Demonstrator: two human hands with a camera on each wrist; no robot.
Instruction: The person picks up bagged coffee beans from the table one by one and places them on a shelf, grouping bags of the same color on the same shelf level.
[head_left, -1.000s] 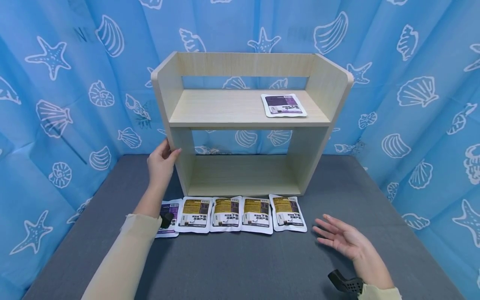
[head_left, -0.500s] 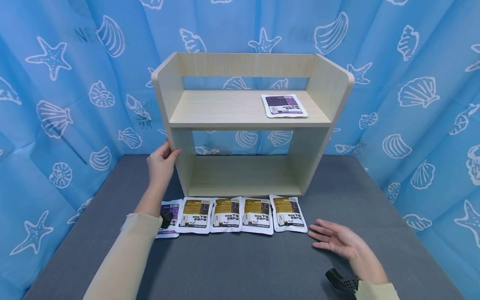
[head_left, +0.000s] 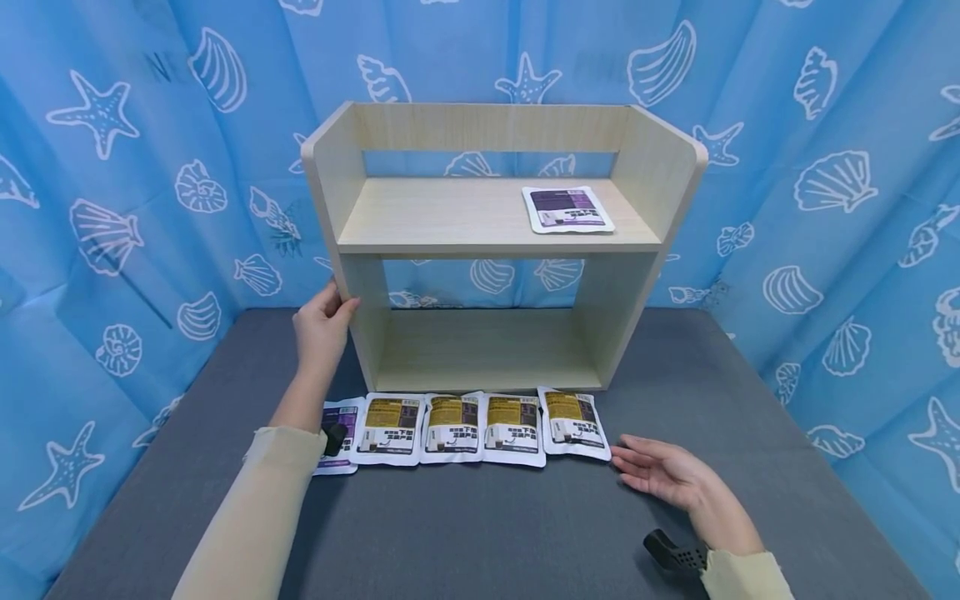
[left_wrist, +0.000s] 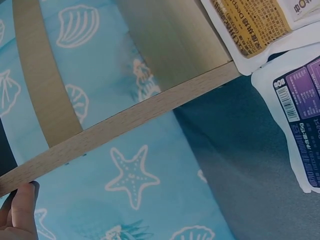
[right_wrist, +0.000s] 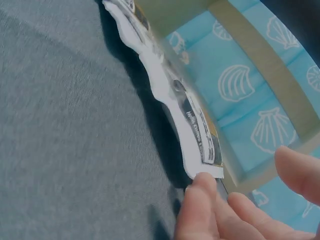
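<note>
A two-tier light wooden shelf (head_left: 495, 248) stands on the grey table. At its left side my left hand (head_left: 322, 333) grips the front edge of the side panel, thumb in front; the other fingers are partly hidden behind it. A row of pouches lies before the shelf: several with gold labels and a purple-labelled pouch (head_left: 341, 433) at the left end, partly covered by my left wrist. My right hand (head_left: 667, 473) reaches the lower right corner of the rightmost gold-labelled pouch (head_left: 573, 423). In the right wrist view a fingertip touches that pouch's edge (right_wrist: 192, 150), with the thumb apart.
Another purple-labelled pouch (head_left: 567, 210) lies on the upper board, toward its right. A blue curtain (head_left: 825, 250) with white shell prints hangs behind and at both sides. The grey table (head_left: 480, 533) extends in front of the pouches.
My right hand has moved left and now meets the rightmost gold-labelled pouch, whose right side has shifted and tilted slightly. My left hand has stayed on the shelf's side panel.
</note>
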